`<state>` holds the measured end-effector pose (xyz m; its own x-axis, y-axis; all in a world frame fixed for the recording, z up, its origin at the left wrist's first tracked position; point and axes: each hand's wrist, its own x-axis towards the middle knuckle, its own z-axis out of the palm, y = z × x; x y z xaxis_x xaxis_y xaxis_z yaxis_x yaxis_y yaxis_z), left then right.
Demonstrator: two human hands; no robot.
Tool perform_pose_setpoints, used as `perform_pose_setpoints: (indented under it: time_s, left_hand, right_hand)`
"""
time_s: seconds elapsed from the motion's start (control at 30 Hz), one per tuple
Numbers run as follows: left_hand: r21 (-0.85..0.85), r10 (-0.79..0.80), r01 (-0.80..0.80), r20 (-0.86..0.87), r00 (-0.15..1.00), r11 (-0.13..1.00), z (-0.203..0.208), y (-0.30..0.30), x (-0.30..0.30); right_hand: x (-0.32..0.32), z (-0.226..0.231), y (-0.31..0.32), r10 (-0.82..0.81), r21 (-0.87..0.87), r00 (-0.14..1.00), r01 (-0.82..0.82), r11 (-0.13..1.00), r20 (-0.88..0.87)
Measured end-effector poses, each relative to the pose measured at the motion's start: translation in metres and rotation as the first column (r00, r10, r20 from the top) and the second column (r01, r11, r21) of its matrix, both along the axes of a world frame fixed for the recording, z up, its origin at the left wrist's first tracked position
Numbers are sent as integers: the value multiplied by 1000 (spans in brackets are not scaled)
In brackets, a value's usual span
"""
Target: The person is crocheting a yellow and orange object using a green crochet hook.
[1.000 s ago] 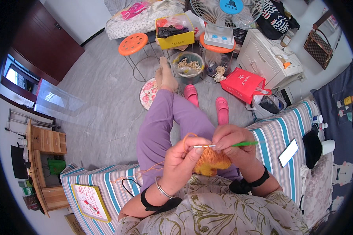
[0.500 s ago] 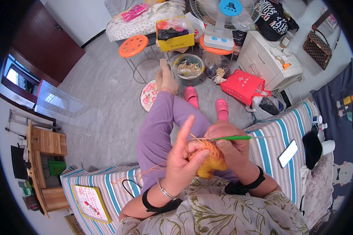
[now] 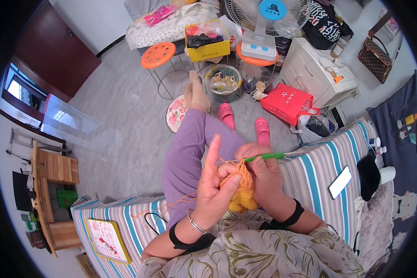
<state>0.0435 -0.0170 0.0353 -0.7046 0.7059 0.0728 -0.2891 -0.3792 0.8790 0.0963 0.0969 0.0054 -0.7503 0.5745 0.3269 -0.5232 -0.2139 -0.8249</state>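
An orange and yellow crochet piece [image 3: 243, 190] hangs above my lap, pinched in my left hand [image 3: 215, 180] between thumb and lower fingers, while the left index finger points up. Orange yarn [image 3: 183, 200] runs from that hand down to the left. My right hand [image 3: 265, 172] grips a crochet hook [image 3: 268, 156] by its green handle. The hook's thin metal shaft points left, and orange loops sit on it at the top of the piece. Its very tip is hard to make out near my left fingers.
I sit on a striped bed cover [image 3: 317, 171]; a phone [image 3: 340, 182] lies at right and a yellow-edged board [image 3: 107, 241] at left. Ahead are pink slippers [image 3: 262, 130], a red bag [image 3: 287, 103], a bucket with yarn [image 3: 223, 83], an orange stool [image 3: 158, 55] and a fan [image 3: 269, 16].
My right hand and the hook have moved left, closer to my left hand. The hook tilts up slightly more to the right, and the crochet piece has shifted a little left.
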Motion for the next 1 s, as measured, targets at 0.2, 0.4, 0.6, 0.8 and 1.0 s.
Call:
perform_pose_setpoints:
  time_s: [0.2,0.4,0.6,0.8,1.0]
  left_hand:
    - [53,19,-22,58,998,998,5,-4,-4]
    - [129,-68,88,-146,987,988,-3,-9,-13]
    - [111,-124,141,-150,981,984,-9,-12,-16]
    - [122,-152,164,-105,983,979,-10,-12,-18]
    - [-35,-94,91,-116,989,995,-4,-8,-14]
  right_hand:
    - [-3,9,1,278,-259,950,-308,916,-145]
    - [-1,11,7,257,-77,958,-268,960,-130]
    - [1,18,21,266,-69,957,-275,959,-115]
    - [1,21,27,339,-101,935,-350,931,-108]
    - [5,17,20,411,-382,902,-428,819,-129]
